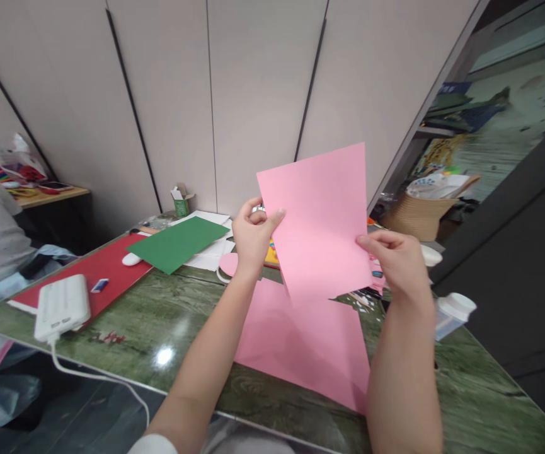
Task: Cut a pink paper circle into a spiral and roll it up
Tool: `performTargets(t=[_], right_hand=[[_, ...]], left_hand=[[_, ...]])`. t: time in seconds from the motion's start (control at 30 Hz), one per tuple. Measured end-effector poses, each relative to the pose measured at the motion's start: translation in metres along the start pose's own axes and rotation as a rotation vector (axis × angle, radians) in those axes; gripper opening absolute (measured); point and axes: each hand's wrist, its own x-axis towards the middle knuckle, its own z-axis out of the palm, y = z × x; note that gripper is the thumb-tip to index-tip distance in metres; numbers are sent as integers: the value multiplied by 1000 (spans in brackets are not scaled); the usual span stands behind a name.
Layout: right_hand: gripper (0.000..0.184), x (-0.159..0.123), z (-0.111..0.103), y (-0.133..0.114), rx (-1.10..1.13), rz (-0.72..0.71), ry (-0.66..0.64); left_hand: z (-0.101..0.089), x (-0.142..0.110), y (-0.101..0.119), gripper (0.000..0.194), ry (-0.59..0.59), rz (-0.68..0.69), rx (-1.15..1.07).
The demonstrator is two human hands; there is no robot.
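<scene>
A sheet of pink paper is held up in front of me, tilted slightly, above the table. My left hand pinches its left edge with the thumb on the near face. At the lower right edge, my right hand grips the same sheet between thumb and fingers. Below it, a larger piece of pink paper lies flat near the table's front edge. The raised sheet hides part of the things behind it.
A green sheet overlaps white papers and a red sheet on the left of the table. A white power bank trails a cable over the edge. Right stands a clear, white-lidded container; beyond, a woven basket. Another person sits far left.
</scene>
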Motion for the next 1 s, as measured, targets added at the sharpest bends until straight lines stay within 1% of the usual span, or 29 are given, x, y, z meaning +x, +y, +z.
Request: performTargets(t=[0.1, 0.17, 0.27, 0.37, 0.47, 0.63, 0.77, 0.9, 1.0], right_hand=[[19, 0, 0, 1, 26, -7, -9], [18, 1, 0, 2, 41, -6, -43], [14, 2, -2, 6, 78, -11, -80], [16, 4, -1, 9, 109, -7, -13], [20, 5, 1, 11, 107, 10, 65], [21, 6, 3, 12, 93, -6, 98], [22, 6, 4, 12, 120, -16, 72], [21, 7, 4, 14, 151, -17, 60], [19, 7, 5, 13, 235, 11, 40]], left_hand=[[-1, 1, 0, 42, 6, 5, 7], [-2, 2, -1, 43, -2, -5, 14], [-3, 4, -2, 39, -96, -67, 28], [-2, 3, -4, 33, -209, -127, 88], [0, 0, -4, 31, -271, -139, 125], [2, -3, -3, 36, -239, -114, 131], [3, -3, -2, 37, -224, -101, 132], [2, -3, -1, 37, -234, -122, 127], [1, -2, -1, 38, -243, -144, 95]])
